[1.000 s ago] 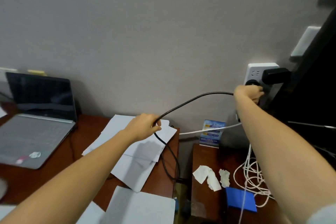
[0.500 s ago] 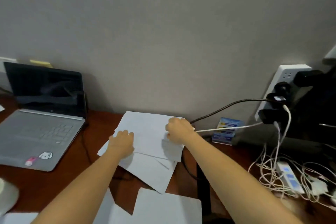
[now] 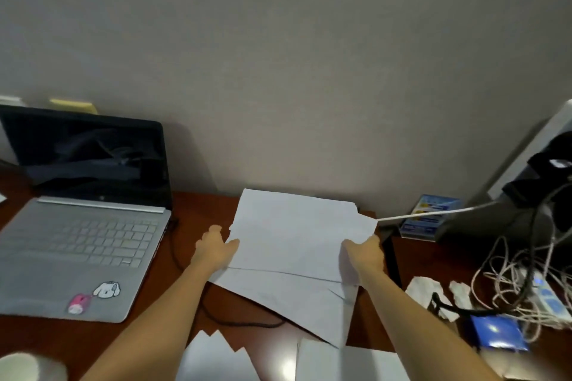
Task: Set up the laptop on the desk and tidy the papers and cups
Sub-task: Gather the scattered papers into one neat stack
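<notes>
A loose stack of white papers [image 3: 294, 235] lies in the middle of the brown desk [image 3: 198, 207], by the wall. My left hand [image 3: 213, 249] grips its left edge and my right hand [image 3: 363, 254] grips its right edge. An open silver laptop [image 3: 77, 244] with a dark screen and stickers sits on the left. Its black cable [image 3: 235, 323] runs under the papers. More white sheets [image 3: 216, 359] lie at the near edge. A white cup [image 3: 21, 365] shows at the bottom left corner.
On a side table to the right lie a tangle of white cables [image 3: 510, 281], a power strip [image 3: 548, 294], crumpled tissues [image 3: 424, 291], a blue packet [image 3: 495, 332] and a small blue card stand [image 3: 428, 215]. A wall socket with black plugs [image 3: 544, 170] is at the far right.
My right hand left the plug at the wall socket and my left hand let go of the black cable. Both hands came down onto the paper stack and now hold its edges.
</notes>
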### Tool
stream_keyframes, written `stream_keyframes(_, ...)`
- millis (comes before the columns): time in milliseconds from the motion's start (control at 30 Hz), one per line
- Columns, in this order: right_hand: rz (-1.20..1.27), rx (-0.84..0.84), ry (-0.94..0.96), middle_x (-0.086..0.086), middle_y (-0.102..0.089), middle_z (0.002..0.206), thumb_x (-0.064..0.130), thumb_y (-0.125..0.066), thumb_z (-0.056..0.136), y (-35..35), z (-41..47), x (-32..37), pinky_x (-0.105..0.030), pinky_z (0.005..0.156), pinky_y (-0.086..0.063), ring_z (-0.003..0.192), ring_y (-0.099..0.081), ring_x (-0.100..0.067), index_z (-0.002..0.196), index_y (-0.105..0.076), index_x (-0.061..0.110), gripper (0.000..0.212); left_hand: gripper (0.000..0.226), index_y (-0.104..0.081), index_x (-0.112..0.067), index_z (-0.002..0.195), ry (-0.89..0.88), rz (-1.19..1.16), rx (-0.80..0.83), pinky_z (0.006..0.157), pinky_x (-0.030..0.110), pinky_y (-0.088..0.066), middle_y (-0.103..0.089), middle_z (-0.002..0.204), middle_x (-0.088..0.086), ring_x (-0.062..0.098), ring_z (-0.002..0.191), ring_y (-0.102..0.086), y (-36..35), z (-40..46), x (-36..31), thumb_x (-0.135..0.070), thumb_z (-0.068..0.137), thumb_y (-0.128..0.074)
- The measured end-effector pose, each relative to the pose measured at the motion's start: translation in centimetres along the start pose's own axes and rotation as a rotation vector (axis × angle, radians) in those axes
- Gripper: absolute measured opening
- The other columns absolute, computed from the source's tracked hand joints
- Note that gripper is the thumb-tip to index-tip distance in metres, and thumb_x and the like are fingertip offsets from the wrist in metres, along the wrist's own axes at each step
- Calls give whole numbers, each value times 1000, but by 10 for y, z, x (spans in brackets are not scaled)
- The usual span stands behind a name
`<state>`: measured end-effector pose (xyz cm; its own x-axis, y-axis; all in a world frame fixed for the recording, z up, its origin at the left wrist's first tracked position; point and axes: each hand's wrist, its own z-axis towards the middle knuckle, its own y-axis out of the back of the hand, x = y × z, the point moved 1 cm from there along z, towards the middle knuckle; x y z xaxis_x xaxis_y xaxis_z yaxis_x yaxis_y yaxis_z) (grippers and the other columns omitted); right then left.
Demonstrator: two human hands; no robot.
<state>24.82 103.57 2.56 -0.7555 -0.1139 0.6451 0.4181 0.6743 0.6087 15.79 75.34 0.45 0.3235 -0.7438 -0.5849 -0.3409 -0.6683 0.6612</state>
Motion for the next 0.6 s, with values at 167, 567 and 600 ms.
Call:
stream_keyframes(167,213,-159,-17,-16,-58,128,21,-67,84,2,-3,-1,-47,94,-48,114,-55,-38,137,-40,12,60,72,-28,-8,146,68,-394,51,86,32,-44,-49,135,14,30,113,-53,-6,9,-14,-20,86,-66)
stream_keyframes(567,87,35,-5,-17,-62,122,6,-57,91,14,-1,-4,-35,80,-46,97,-54,-30,117,-58,3,26,36,-56,1,118,160,-558,147,89,39,-51,-66,107,13,31,97,-63,-8,9,-5,-14,87,-67)
stream_keyframes(600,31,35,47,-17,-62,122,4,-51,92,16,-2,-3,-33,77,-43,94,-52,-28,118,-57,5,26,37,-55,0,119,175,-568,165,87,39,-52,-65,106,12,31,95,-63,-6,6,-5,-13,87,-67)
